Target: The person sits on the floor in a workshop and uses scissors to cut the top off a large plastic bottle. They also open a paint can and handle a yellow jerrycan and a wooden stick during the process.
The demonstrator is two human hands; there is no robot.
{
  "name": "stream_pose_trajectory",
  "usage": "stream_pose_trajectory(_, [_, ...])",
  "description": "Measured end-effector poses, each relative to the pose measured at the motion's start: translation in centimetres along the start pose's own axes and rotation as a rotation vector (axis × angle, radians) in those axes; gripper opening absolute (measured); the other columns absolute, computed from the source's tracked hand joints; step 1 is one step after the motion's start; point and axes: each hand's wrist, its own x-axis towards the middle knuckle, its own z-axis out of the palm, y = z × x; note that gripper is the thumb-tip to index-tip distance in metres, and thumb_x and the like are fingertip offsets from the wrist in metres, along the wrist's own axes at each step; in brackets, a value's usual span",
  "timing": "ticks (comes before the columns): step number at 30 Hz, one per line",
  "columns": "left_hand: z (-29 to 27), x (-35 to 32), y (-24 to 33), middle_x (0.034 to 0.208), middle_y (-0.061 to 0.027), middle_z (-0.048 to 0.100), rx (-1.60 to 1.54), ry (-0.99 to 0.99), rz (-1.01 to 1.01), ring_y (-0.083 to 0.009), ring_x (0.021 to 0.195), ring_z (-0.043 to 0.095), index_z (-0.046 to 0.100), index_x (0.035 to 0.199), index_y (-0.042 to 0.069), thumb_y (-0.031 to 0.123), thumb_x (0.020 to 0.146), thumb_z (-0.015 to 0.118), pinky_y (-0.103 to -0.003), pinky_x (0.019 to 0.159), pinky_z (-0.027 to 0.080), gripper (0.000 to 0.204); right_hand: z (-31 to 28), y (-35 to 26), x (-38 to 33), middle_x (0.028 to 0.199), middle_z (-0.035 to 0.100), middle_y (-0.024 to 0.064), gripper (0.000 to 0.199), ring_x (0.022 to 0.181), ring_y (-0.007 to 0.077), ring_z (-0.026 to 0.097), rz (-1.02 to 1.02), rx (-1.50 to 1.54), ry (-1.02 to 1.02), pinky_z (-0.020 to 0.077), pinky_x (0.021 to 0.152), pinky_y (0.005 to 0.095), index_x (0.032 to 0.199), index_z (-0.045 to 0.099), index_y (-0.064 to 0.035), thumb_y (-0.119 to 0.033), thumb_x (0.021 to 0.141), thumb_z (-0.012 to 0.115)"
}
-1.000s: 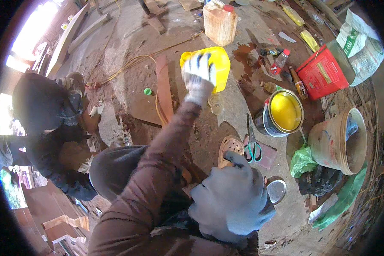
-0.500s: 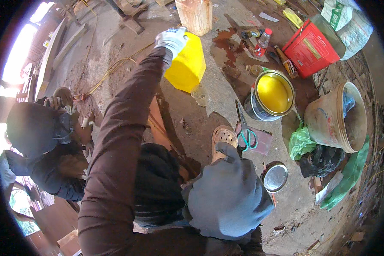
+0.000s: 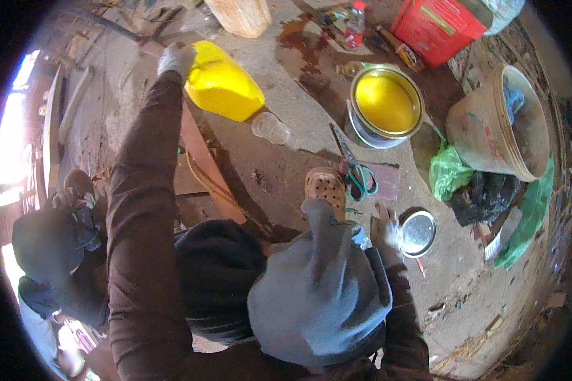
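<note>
Head: L hand (image 3: 176,59) grips yel. jug (image 3: 224,82); red container (image 3: 438,35) labelled.

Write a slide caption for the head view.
Gloved left hand grips a yellow jug near a clear cup; right hand beside a round lid, open can of yellow contents beyond.

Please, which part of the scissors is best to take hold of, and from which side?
Probably the teal handles, from the near right with the right hand: the scissors lie with blades pointing away and handles toward the person, while a shoe stands close on the handles' left.
</note>
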Motion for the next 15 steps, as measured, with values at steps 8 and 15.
stream_pose_trajectory(8, [3.8,1.2,0.0,0.087,-0.0032,0.069,-0.771,0.046,-0.158,-0.0164,0.071,0.065,0.069,0.107,0.005,0.029,0.091,0.07,-0.031,0.063,0.054,0.029,5.9,-0.5,8.7,0.117,0.056,0.0212,0.066,0.102,0.0388,0.063,-0.164,-0.288,-0.006,0.0543,0.076,0.0477,0.143,0.042,-0.0086,-0.02,0.083,0.067])
stream_pose_trajectory(15, [2.6,-4.4,1.0,0.101,-0.0144,0.067,-0.915,0.077,-0.17,-0.021,0.084,0.065,0.057,0.12,-0.009,0.036,0.082,0.077,-0.035,0.068,0.054,0.063,7.2,-1.2,10.7,0.134,0.05,0.0251,0.092,0.114,0.0428,0.06,0.14,-0.314,-0.217,0.0525,0.087,0.0505,0.156,0.019,-0.01,-0.029,0.084,0.072])
